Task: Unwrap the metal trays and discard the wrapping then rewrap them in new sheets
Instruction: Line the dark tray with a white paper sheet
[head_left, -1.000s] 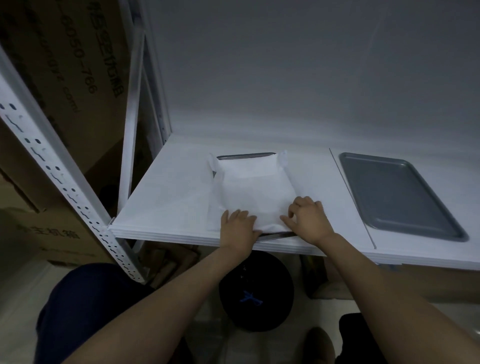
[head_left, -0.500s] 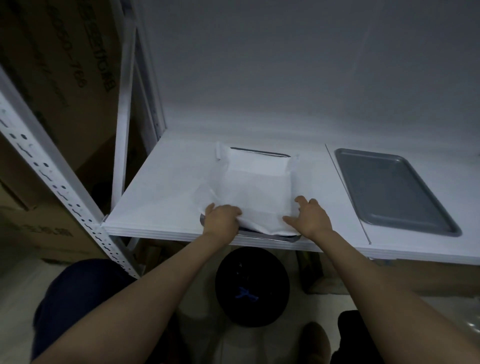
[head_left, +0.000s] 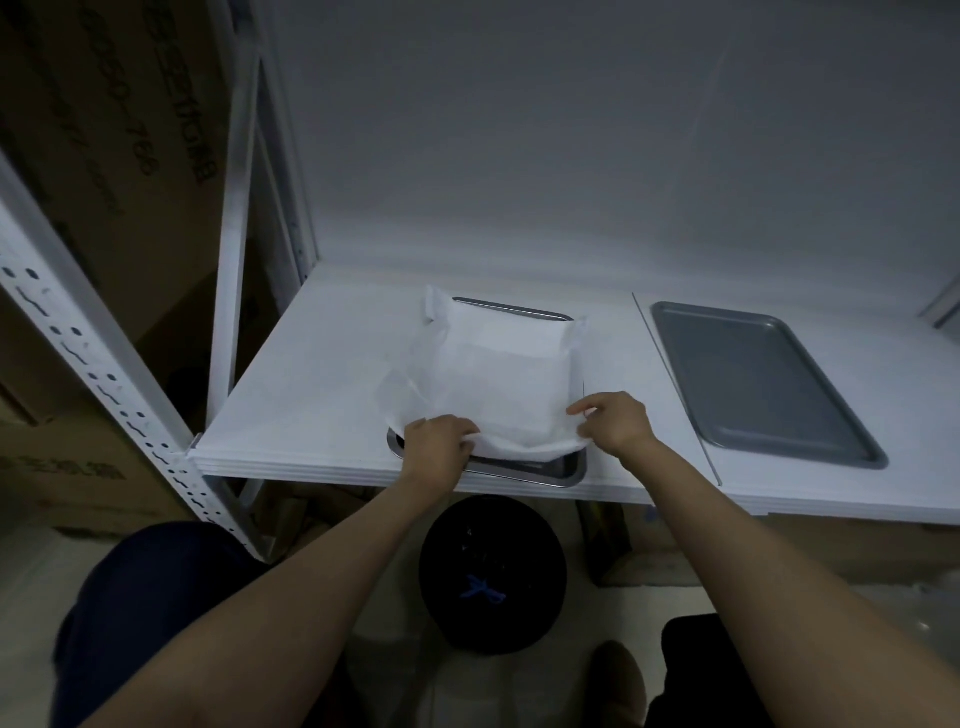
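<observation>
A metal tray (head_left: 524, 470) lies at the front edge of the white shelf (head_left: 311, 395), mostly covered by a white wrapping sheet (head_left: 498, 384). Only its near rim and far rim show. My left hand (head_left: 436, 441) grips the sheet's near-left edge over the tray's front corner. My right hand (head_left: 613, 423) pinches the sheet's near-right corner, slightly lifted off the tray. The sheet's sides stand up loosely. A second, bare grey metal tray (head_left: 758, 384) lies flat on the shelf to the right.
A black bin (head_left: 491, 571) stands on the floor under the shelf's front edge, directly below the tray. A perforated white rack post (head_left: 104, 384) rises at left, with cardboard boxes (head_left: 104, 156) behind it. A white wall backs the shelf.
My left hand slid left to the sheet's near-left edge and closed on it. The near edge of the sheet has come up, baring the tray's front rim. My right hand now pinches the right corner.
</observation>
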